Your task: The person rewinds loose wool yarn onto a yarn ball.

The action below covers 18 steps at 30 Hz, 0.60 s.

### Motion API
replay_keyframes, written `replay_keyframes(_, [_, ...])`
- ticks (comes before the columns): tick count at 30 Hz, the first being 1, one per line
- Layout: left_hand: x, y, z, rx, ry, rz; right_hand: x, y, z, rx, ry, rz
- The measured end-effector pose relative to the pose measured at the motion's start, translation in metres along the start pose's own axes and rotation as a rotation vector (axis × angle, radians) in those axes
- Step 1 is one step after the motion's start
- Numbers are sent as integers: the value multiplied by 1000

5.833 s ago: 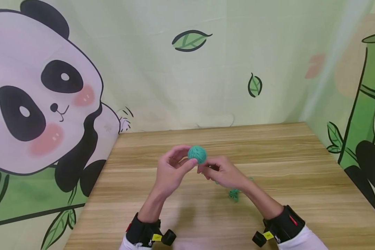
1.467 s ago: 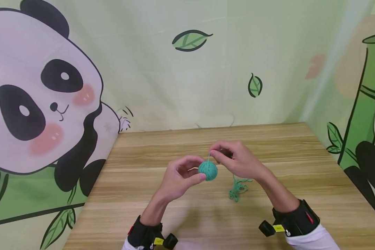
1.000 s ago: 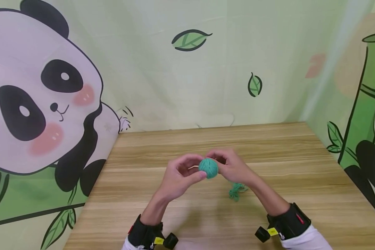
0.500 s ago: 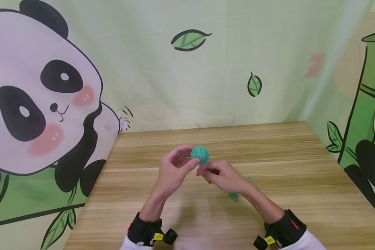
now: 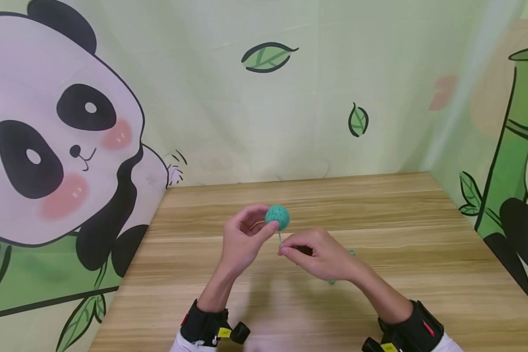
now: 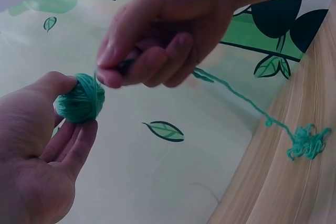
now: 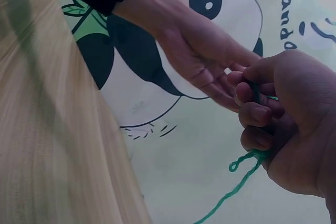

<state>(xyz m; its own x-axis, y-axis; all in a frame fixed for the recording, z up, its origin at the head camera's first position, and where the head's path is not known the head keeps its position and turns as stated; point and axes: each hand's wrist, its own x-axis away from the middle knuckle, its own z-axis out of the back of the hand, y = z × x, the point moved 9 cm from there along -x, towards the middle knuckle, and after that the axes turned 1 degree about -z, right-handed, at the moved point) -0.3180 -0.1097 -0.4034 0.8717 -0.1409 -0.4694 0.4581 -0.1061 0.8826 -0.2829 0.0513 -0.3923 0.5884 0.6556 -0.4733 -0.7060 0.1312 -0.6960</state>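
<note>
A small teal ball of yarn (image 5: 277,217) is held up above the table between the thumb and fingers of my left hand (image 5: 243,239). My right hand (image 5: 319,254) pinches the yarn strand (image 5: 280,238) just below and right of the ball, its other fingers curled. In the left wrist view the yarn ball (image 6: 81,98) shows its wound strands, and the strand runs from behind the right hand (image 6: 157,35) down to a loose tangle of yarn (image 6: 307,142) on the table. The right wrist view shows a small loop of yarn (image 7: 241,162) hanging below the right hand (image 7: 294,119).
The wood-grain table (image 5: 193,274) lies under both hands. A printed cloth backdrop (image 5: 202,98) with pandas, leaves and bamboo rises behind and at both sides. In the head view, my right forearm and hand hide most of the loose yarn.
The right hand has circled the ball, from above it to in front and now below right, drawing the strand out. The left hand has lifted the ball slightly, up and left.
</note>
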Motion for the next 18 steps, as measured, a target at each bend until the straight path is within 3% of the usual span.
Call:
replay_keyframes(4, [1, 0, -1, -8, -9, -5, -1, -10, 11, -3, 13, 2])
replay_keyframes(10, [2, -1, -4, 4, -34, -19, -2, -14, 28, -28, 16, -79])
replay_keyframes(18, [8, -4, -15, -22, -127, 2, -7, -17, 51, -64, 49, -88])
